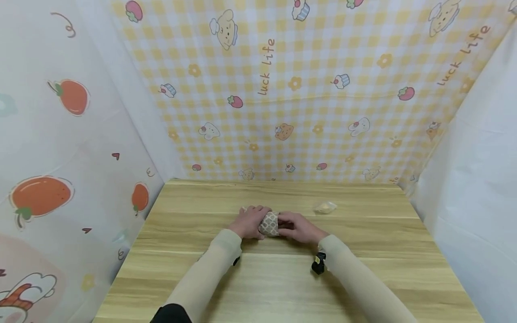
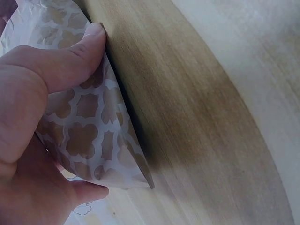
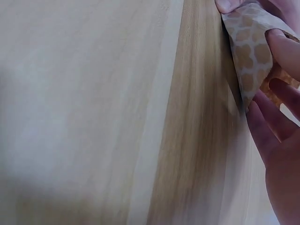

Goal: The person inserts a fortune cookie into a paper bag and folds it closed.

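Observation:
A small tan paper packet with a white lattice pattern lies on the wooden table between both hands. The left hand grips its left part; in the left wrist view the thumb presses on the patterned paper and the fingers wrap behind. At the packet's right end is the right hand. In the right wrist view, the right hand has its thumb on the edge of the paper and fingers at the open end, where brown shows inside. What the packet contains cannot be made out.
A small clear wrapper with something pale inside lies on the table behind the right hand. Printed cloth hangs at the back, with white cloths at left and right.

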The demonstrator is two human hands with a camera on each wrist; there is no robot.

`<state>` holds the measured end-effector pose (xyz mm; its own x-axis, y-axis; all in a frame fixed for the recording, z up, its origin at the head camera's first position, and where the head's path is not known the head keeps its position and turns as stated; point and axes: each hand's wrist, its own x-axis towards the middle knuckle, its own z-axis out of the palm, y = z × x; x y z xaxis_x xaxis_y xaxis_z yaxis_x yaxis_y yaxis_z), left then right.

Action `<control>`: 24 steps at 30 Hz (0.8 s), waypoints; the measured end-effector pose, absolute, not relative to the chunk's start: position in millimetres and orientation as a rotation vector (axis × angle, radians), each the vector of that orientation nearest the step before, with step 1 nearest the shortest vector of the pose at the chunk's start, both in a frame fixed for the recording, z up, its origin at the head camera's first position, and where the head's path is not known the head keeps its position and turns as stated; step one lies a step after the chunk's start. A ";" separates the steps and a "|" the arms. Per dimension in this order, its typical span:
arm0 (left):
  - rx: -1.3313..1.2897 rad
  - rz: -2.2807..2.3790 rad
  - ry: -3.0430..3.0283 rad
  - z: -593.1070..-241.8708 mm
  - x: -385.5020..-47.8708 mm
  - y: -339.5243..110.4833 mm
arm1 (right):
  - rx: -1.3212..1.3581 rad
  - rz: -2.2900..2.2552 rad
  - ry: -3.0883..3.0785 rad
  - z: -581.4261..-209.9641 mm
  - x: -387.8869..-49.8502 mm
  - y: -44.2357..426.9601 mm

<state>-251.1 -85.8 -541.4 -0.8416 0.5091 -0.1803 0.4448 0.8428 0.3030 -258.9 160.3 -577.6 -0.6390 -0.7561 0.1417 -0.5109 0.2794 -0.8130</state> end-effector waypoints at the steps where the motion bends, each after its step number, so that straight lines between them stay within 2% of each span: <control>1: 0.727 0.365 2.767 -541.0 -251.4 -86.0 | -1.159 -1.292 2.285 -576.7 -258.0 162.0; 24: 0.728 0.359 2.765 -544.4 -252.4 -86.5 | -0.881 -1.386 2.693 -545.4 -247.0 226.8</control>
<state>-252.4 -86.5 -544.4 -0.8410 0.5088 -0.1840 0.4448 0.8438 0.3001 -247.0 226.8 -545.4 -0.8440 -0.4713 0.2559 -0.4821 0.4580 -0.7468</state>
